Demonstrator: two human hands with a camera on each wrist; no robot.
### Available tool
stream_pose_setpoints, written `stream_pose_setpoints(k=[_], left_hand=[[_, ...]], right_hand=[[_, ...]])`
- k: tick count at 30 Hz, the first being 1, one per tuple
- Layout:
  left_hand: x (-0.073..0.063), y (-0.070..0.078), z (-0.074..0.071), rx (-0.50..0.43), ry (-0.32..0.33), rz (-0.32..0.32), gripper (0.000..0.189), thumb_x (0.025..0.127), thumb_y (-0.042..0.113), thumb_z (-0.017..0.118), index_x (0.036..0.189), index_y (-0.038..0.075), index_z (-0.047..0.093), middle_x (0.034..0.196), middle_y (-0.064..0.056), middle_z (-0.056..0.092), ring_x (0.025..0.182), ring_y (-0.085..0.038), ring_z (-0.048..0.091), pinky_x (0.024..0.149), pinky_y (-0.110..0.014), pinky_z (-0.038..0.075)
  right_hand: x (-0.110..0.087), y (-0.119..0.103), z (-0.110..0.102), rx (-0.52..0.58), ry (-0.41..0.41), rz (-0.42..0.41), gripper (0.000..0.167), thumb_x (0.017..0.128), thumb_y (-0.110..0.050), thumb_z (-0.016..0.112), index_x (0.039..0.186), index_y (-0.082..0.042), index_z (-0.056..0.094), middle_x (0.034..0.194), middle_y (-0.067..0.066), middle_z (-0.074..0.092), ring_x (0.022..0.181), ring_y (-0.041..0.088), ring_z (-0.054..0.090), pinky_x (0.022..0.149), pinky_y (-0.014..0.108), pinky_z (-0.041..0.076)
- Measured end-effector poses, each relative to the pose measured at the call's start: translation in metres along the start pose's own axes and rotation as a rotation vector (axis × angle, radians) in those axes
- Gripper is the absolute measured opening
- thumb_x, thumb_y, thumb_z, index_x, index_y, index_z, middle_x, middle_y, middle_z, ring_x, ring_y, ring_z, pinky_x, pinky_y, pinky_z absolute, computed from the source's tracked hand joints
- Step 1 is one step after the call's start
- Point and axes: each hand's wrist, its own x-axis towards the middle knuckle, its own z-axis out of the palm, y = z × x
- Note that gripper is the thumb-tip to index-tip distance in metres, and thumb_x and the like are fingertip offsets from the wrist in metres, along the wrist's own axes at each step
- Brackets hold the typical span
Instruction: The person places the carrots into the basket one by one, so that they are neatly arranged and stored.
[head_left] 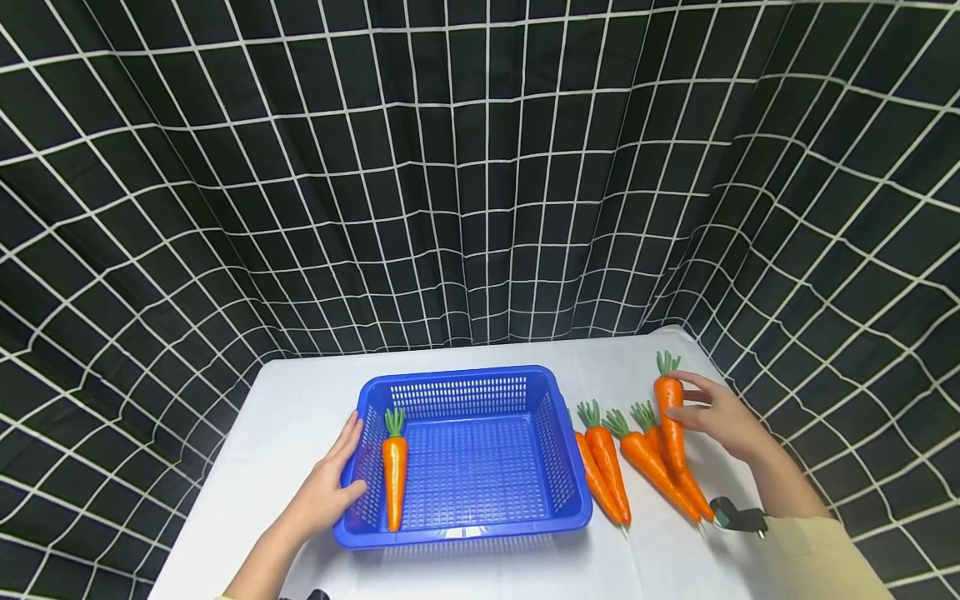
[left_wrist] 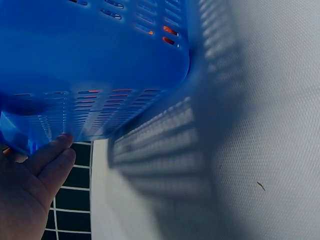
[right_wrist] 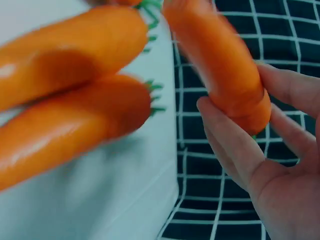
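The blue plastic basket stands on the white table with one orange carrot lying along its left side. My left hand holds the basket's left rim, thumb over the rim and fingers along the outer wall. In the left wrist view, fingertips touch the slotted wall. My right hand pinches another carrot near its green top, between thumb and fingers. That carrot is raised over two carrots lying at the right; in the right wrist view it is gripped by its thick end.
Two more carrots lie on the table close to the basket's right wall, leaf ends pointing away from me. A black curtain with white grid lines surrounds the white table at the back and sides.
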Motion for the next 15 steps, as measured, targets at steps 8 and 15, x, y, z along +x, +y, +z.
stream_pose_setpoints(k=[8,15], left_hand=[[-0.002,-0.001,-0.002,-0.013,-0.008,-0.013,0.09,0.079,0.008,0.065,0.159,0.001,0.023,0.17,-0.015,0.013,0.15,-0.047,0.023,0.115,-0.065,0.027],[0.0,0.001,-0.002,-0.024,-0.011,-0.014,0.091,0.079,0.008,0.065,0.159,0.001,0.023,0.169,-0.016,0.013,0.15,-0.047,0.023,0.115,-0.065,0.027]], right_hand=[[0.011,-0.028,0.015,0.12,-0.004,-0.023,0.079,0.092,-0.025,0.071,0.159,-0.016,0.031,0.153,0.032,0.036,0.13,0.051,0.051,0.089,0.046,0.06],[0.016,-0.052,0.027,0.121,-0.006,-0.092,0.074,0.093,-0.024,0.07,0.158,-0.017,0.035,0.151,0.029,0.04,0.127,0.049,0.054,0.089,0.047,0.06]])
